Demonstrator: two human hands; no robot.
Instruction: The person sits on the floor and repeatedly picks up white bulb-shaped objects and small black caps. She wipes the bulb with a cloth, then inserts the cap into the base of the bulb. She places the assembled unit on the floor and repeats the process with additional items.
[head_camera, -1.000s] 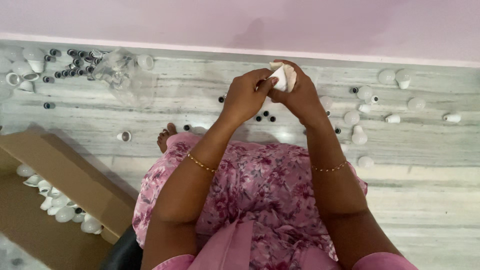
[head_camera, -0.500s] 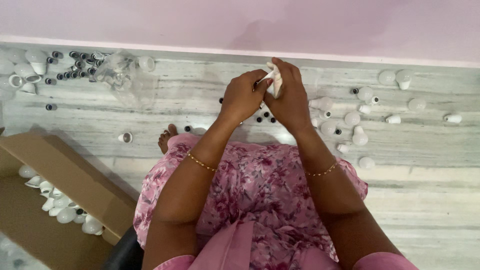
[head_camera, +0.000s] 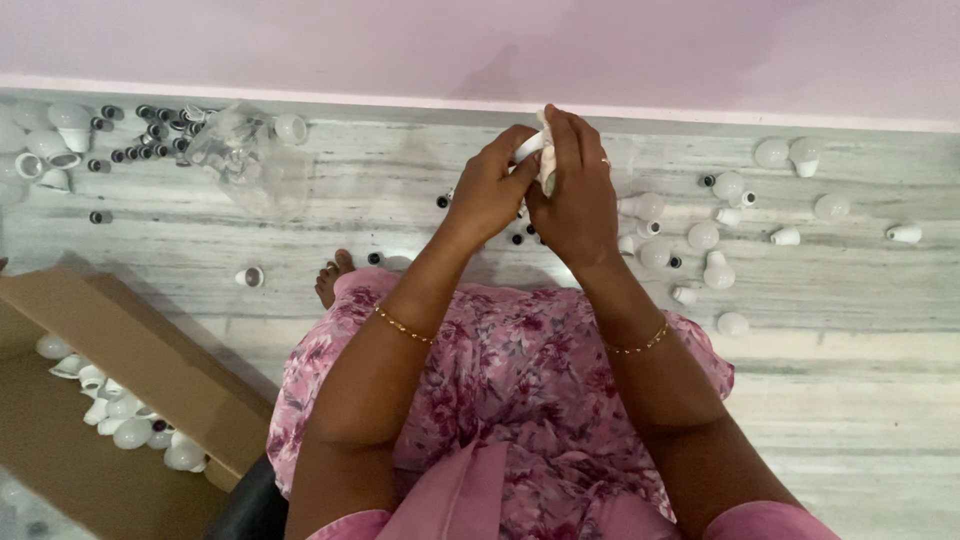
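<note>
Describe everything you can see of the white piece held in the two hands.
The white piece looks like smooth plastic, perhaps a bulb part; its exact shape is mostly hidden. It is held in the air above the marble floor, near the wall. The left hand pinches its left end and the right hand wraps over it, so only a narrow strip shows.

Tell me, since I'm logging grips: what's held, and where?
Both hands, left hand and right hand, pinch a small white bulb part around its sides.
</note>
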